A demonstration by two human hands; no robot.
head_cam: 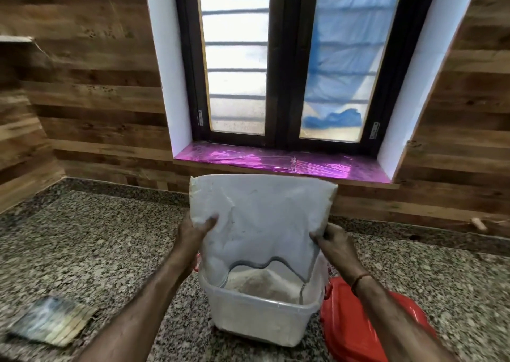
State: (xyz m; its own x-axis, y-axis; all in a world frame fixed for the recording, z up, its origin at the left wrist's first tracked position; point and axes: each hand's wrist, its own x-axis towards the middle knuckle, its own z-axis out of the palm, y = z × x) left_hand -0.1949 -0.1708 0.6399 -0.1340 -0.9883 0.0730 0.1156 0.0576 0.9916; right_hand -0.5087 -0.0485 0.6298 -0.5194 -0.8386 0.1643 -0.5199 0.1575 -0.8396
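Left hand (197,230) and right hand (332,241) pinch the white bag's (262,218) sides, fingers curled tight; its mouth hangs below them inside the clear container (259,317), so powder falls in.

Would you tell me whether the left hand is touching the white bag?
Touching: the head view shows the left hand pinching the white bag at its side, thumb on front.
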